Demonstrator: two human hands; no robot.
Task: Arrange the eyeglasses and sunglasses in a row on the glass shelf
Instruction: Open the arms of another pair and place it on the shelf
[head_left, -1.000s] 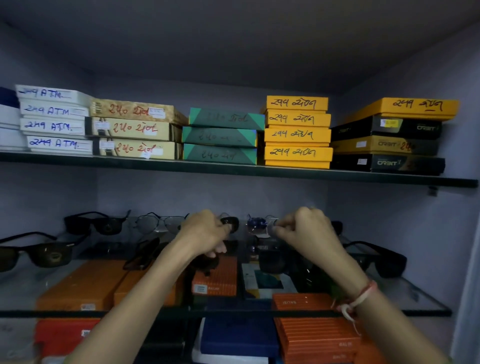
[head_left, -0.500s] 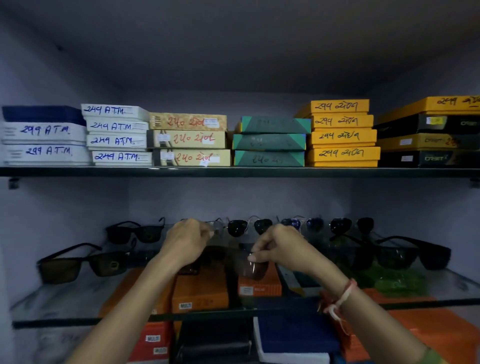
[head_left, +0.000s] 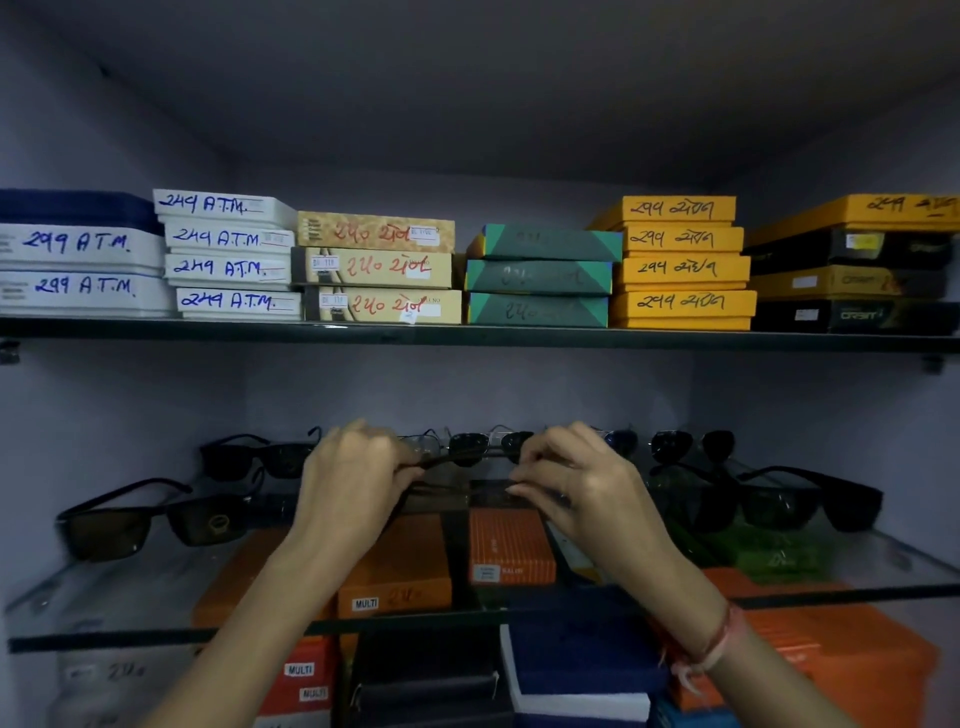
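Head view: a dark pair of glasses (head_left: 462, 475) is pinched at each end by the left hand (head_left: 353, 483) and right hand (head_left: 582, 483), now raised mid-shelf above the glass shelf (head_left: 156, 592); half a second earlier it sat lower; placement in the row seems near.

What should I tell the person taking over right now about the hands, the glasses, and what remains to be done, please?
Left hand and right hand: each pinches one end of a dark pair of glasses, held over the middle of the glass shelf.
Done: a back row of sunglasses stands along the wall; brown-lens sunglasses sit front left, black sunglasses front right.
Left: set the held pair down in the row, then straighten the front pairs.
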